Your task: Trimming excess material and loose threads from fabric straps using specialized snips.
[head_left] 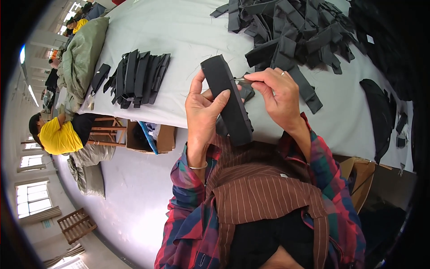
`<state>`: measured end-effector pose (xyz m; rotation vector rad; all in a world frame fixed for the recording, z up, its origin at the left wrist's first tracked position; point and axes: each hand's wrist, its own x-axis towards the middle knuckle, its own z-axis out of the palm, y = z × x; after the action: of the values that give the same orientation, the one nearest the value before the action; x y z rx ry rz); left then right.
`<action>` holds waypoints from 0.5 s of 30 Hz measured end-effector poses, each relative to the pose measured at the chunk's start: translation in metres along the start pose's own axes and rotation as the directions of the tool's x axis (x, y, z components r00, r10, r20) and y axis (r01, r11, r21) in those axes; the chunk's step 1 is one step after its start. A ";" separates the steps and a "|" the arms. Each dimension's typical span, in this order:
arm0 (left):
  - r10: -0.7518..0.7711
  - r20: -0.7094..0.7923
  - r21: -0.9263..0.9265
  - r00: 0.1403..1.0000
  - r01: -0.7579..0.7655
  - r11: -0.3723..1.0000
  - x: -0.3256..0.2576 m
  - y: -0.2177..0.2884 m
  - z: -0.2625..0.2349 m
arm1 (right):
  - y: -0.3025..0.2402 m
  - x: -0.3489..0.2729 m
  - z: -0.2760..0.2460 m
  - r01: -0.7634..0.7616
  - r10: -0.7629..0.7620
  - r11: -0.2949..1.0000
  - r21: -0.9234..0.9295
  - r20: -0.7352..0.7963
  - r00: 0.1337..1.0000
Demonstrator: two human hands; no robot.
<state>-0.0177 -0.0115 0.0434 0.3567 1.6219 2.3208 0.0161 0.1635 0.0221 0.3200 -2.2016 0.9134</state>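
Observation:
My left hand (204,105) grips a long black fabric strip (227,98) and holds it up over the near edge of the grey table (188,36). My right hand (277,96), with a ring on one finger, pinches a small metal snipping tool (242,80) against the strip's right edge. A big heap of black fabric strips (293,31) lies just beyond my right hand. A neat row of black strips (139,76) lies on the table to the left of my left hand.
A single black strip (99,77) lies at the table's left end beside a green sack (83,54). A person in a yellow shirt (60,134) sits lower left near wooden stools and a cardboard box (150,139). Dark fabric pieces (380,112) lie at right.

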 end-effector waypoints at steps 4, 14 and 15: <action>-0.052 0.016 -0.033 0.999 0.053 0.998 -0.004 0.002 -0.001 | -0.004 -0.003 -0.003 -0.078 0.082 0.993 0.084 -0.042 0.996; -0.151 0.030 -0.080 0.988 0.153 0.985 -0.012 -0.001 -0.003 | -0.007 -0.007 -0.009 0.009 -0.009 1.000 -0.009 0.011 1.000; -0.151 0.027 -0.081 0.988 0.153 0.985 -0.013 -0.001 -0.004 | -0.007 -0.007 -0.009 0.010 -0.010 1.000 -0.008 0.013 1.000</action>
<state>-0.0068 -0.0189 0.0404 0.2295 1.4830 2.2539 0.0293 0.1646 0.0247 0.3341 -2.2128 0.8994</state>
